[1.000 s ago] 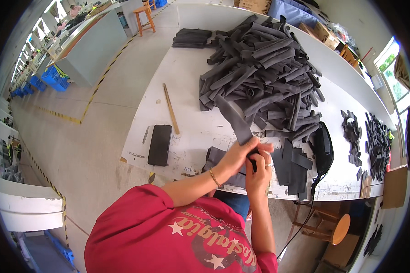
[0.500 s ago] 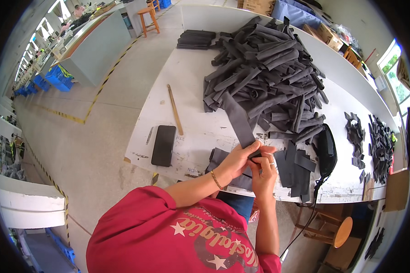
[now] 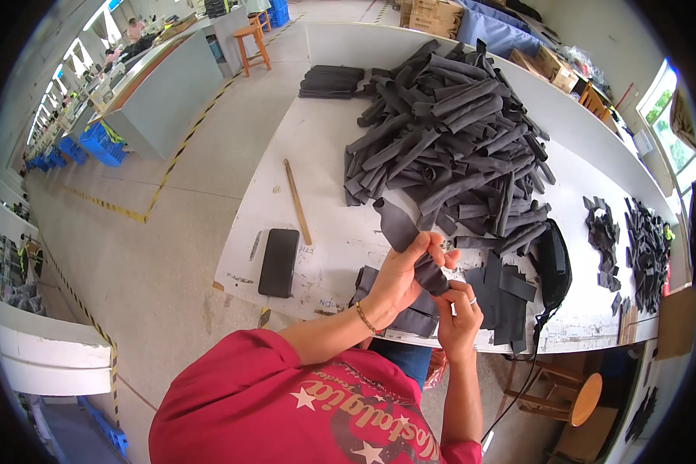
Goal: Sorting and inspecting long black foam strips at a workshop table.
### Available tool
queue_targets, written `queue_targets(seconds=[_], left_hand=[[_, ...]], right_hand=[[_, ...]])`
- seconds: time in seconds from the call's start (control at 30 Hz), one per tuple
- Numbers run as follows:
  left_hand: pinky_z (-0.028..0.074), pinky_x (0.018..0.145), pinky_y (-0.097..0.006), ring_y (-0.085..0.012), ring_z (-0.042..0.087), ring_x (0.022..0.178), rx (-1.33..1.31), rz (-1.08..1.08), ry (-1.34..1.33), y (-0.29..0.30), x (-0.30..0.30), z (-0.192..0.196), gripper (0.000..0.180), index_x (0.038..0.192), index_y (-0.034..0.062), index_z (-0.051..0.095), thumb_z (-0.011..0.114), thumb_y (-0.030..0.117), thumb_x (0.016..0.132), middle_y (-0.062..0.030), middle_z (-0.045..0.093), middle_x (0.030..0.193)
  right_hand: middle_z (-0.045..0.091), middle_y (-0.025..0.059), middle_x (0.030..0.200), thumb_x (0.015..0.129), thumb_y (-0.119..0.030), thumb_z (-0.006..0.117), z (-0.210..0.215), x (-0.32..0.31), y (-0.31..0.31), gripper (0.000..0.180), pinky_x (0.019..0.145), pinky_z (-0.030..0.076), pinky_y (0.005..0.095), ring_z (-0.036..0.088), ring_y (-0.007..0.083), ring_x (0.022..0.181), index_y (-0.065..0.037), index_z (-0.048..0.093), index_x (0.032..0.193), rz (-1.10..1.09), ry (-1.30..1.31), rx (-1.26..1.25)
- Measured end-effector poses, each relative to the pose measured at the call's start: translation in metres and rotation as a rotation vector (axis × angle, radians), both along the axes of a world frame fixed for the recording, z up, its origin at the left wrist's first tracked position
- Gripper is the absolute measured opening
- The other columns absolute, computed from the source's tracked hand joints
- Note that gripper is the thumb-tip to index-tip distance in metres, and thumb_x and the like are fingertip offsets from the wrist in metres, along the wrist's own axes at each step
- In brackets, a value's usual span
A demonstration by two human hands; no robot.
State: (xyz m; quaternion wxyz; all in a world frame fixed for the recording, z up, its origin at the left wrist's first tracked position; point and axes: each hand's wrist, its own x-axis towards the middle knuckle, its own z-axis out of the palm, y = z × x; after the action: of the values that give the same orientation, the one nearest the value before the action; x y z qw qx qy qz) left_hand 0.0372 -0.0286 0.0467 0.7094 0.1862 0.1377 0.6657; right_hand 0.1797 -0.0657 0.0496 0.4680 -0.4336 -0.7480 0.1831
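A dark grey fabric strip (image 3: 395, 225), curled like a tube at its far end, is held between both my hands above the table's near edge. My left hand (image 3: 404, 274) is closed round its middle, fingers curled over the cloth. Lower and to the right, my right hand (image 3: 459, 311) pinches the strip's near end between thumb and fingers. Just beyond lies a large heap of similar dark grey fabric tubes (image 3: 460, 127). Flat dark fabric pieces (image 3: 415, 319) lie partly hidden under my hands, and more flat strips (image 3: 506, 303) are to the right.
A black phone (image 3: 278, 263) and a wooden stick (image 3: 297, 203) lie on the white table (image 3: 263, 185) to the left. A neat stack of dark strips (image 3: 331, 81) sits at the far left. A black corded object (image 3: 554, 265) and smaller dark piles (image 3: 647, 255) are rightward.
The strip has gone from stretched flat to shorter and curled, its far end drawn nearer. My right hand has moved down and right, apart from the left.
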Motion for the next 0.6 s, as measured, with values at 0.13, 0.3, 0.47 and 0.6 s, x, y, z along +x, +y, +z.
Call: queue_targets(seconds=[0.13,0.3,0.47,0.6], left_hand=[[0.047,0.097,-0.04,-0.0271,0.065,0.102,-0.083,-0.011,-0.007,-0.006,0.002,0.003,0.031,0.105,0.0024,0.058,0.053,0.032,0.099,-0.0044,0.061,0.077],[0.047,0.095,-0.04,-0.0276,0.064,0.107,-0.087,-0.028,-0.001,-0.009,0.003,-0.006,0.029,0.104,0.0053,0.06,0.055,0.033,0.098,-0.003,0.063,0.08],[0.047,0.094,-0.039,-0.0275,0.063,0.108,-0.098,-0.05,-0.005,-0.01,0.004,-0.009,0.028,0.105,0.0077,0.06,0.056,0.034,0.098,-0.0014,0.064,0.081],[0.047,0.096,-0.042,-0.03,0.062,0.11,-0.12,-0.053,-0.015,-0.008,0.0,-0.01,0.031,0.107,0.0048,0.06,0.054,0.034,0.098,-0.0057,0.066,0.086]], right_hand=[[0.064,0.0123,0.092,0.076,0.006,0.071,0.004,-0.003,0.001,0.016,0.062,0.048,0.0295,0.062,0.0243,0.069,-0.001,0.058,0.083,0.012,0.022,-0.049],[0.064,0.0126,0.092,0.076,0.006,0.071,0.004,-0.006,0.004,0.016,0.062,0.048,0.0293,0.062,0.0239,0.069,0.0,0.058,0.083,0.034,0.04,-0.048],[0.062,0.0115,0.089,0.079,0.004,0.068,0.0,-0.01,0.006,0.012,0.055,0.046,0.0323,0.059,0.0249,0.063,-0.001,0.058,0.083,0.03,0.017,0.04],[0.062,0.011,0.092,0.08,0.001,0.069,0.005,-0.012,0.003,0.012,0.058,0.047,0.0337,0.06,0.0241,0.065,0.0,0.058,0.084,0.022,-0.014,-0.053]])
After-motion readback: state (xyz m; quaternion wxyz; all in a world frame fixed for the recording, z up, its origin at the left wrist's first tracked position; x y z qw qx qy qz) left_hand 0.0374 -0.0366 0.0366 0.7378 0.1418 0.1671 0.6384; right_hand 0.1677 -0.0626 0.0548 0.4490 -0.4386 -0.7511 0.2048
